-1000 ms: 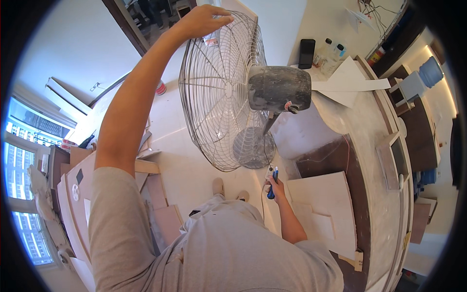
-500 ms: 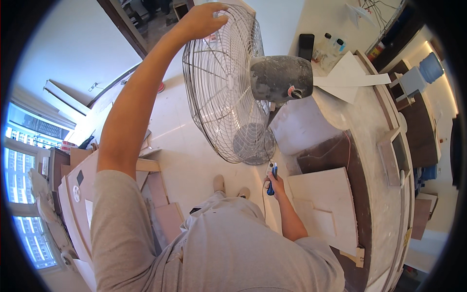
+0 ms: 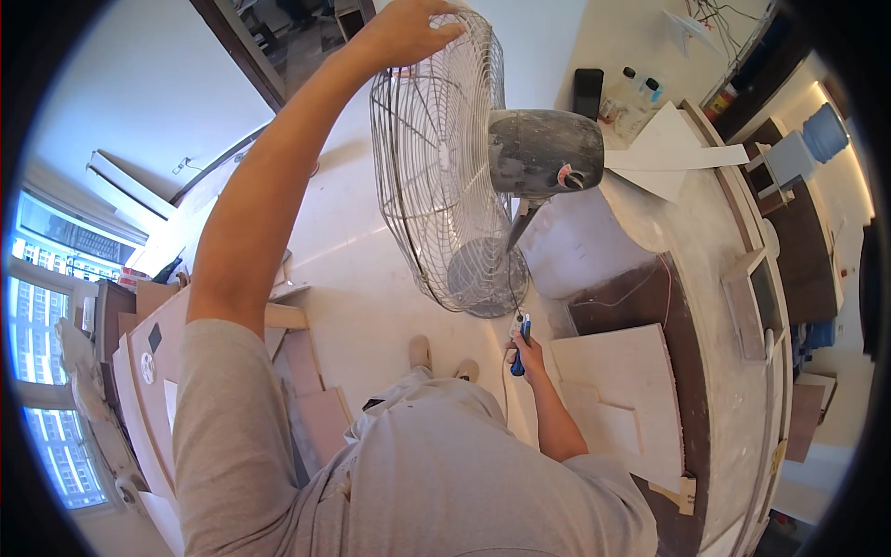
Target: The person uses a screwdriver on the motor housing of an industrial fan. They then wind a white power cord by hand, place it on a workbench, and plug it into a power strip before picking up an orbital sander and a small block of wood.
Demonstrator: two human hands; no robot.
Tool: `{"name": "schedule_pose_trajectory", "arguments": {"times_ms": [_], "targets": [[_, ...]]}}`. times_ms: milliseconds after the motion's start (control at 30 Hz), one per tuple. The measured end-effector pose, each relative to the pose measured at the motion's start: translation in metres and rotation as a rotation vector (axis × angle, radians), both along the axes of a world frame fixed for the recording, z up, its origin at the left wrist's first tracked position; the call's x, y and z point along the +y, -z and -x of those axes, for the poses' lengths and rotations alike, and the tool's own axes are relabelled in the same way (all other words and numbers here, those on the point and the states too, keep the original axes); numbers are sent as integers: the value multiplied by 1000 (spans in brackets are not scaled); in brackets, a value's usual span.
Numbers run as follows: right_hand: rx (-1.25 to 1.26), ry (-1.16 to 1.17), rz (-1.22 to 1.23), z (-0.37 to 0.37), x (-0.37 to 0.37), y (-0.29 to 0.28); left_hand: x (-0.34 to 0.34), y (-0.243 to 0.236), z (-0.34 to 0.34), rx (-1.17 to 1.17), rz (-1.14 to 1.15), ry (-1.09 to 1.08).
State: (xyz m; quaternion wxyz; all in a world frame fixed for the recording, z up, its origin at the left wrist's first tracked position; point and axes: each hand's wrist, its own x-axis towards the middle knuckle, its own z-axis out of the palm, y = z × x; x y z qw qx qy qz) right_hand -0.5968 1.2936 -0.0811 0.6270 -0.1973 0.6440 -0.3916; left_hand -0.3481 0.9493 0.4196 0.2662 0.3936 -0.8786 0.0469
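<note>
Floor-standing fan point(image 3: 441, 148) viewed from above, upright on a dark round base point(image 3: 487, 278) over the pale floor point(image 3: 343, 241), just beyond the feet point(image 3: 420, 353) and beside the curved counter point(image 3: 687, 232); wire cage point(image 3: 408, 167) turned toward the left, narrow in profile, with the dusty dark motor housing point(image 3: 546, 151) at its right. Left grip point(image 3: 408, 35) raised to the top of the cage, fingers over the upper wires; firmness of hold not discernible, with the fingertips at the upper edge of view. Right grip point(image 3: 530, 357) low, near the round base, closed around a blue-handled tool point(image 3: 516, 364); small white fitting point(image 3: 516, 325) just ahead of the fingers, thin cord point(image 3: 506, 390) hanging below. Kind of tool unclear at this size, as also whether the fitting is clasped or merely touched. On the counter, behind the motor housing: dark upright block point(image 3: 587, 93), capped bottles point(image 3: 642, 97) and a white strip point(image 3: 682, 158). Progress, by judgement: cage and housing together on the stand, apparently steadied from above, with the tool ready below. Still outstanding: any visible contact between tool and fan; seemingly mid-course, with both grips occupied. Connection at the fitting too small to confirm.
</note>
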Motion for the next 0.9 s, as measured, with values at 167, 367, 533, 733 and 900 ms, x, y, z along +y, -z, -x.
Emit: {"name": "schedule_pose_trajectory", "arguments": {"times_ms": [167,367,533,733,900], "targets": [[11,-8,14,0,1,2,5,-6,6,-17,11,-27],[15,-22,10,1,5,6,11,-7,12,-60,8,-71],[18,-17,1,2,7,9,19,6,12,-47,82,-135],[3,-13,16,0,8,4,11,23,3,134,305,-157],[-42,110,109,6,-15,0,39,44,-19,49,128,-345]]}}
